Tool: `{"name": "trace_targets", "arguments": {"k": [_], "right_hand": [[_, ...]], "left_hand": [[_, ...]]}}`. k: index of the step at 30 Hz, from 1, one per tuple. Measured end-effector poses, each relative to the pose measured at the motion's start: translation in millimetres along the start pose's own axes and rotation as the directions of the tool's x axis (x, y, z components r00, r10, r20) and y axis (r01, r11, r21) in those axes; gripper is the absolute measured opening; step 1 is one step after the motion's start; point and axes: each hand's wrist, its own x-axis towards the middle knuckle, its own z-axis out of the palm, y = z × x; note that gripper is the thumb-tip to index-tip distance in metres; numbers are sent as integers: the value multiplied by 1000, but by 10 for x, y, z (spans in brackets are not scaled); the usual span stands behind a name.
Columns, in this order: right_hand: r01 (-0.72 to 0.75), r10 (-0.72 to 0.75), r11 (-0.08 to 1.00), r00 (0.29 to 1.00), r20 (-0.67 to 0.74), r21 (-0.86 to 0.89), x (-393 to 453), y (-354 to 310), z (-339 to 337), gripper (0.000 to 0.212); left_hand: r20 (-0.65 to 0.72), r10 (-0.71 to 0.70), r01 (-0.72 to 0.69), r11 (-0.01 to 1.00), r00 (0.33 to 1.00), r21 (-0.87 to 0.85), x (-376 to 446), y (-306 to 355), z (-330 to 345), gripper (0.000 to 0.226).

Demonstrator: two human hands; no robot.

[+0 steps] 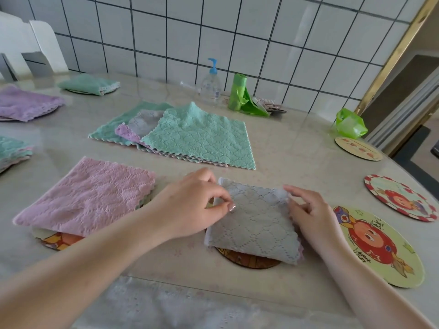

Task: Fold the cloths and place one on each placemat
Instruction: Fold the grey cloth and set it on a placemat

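Both hands (190, 205) on folded grey cloth (254, 224), atop placemat (251, 262).

Fluffy quilted cloths (255, 222) — glossy, smooth table (297, 148); glazed wall tiles (237, 32).

Bare forearms, no sleeves, left hand (190, 205) polished nails

Five folded cloths (255, 222) on round placemats, three bare placemats (382, 245), one stack of unfolded cloths (197, 136) with four layers showing, one pump bottle (211, 84), one green bag roll (237, 91), two hands (194, 200).
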Motion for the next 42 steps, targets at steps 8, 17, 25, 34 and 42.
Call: {"name": "trace_targets", "arguments": {"k": [8, 17, 25, 34, 42], "right_hand": [[252, -99, 859, 936, 339, -445, -139, -337, 100, 54], [177, 63, 824, 915, 398, -538, -292, -206, 27, 82], [174, -24, 908, 929, 369, -381, -477, -90, -241, 70], [243, -91, 904, 913, 398, -352, -340, -60, -134, 59], [254, -152, 896, 946, 286, -363, -405, -25, -74, 81]], "left_hand": [[176, 19, -57, 975, 984, 215, 223, 112, 335, 63], [299, -100, 17, 963, 949, 271, 86, -37, 355, 75], [165, -118, 103, 990, 979, 96, -157, -134, 296, 89], [182, -83, 95, 994, 980, -56, -70, -145, 268, 67], [-68, -17, 3, 981, 998, -193, -150, -122, 340, 69]]}}
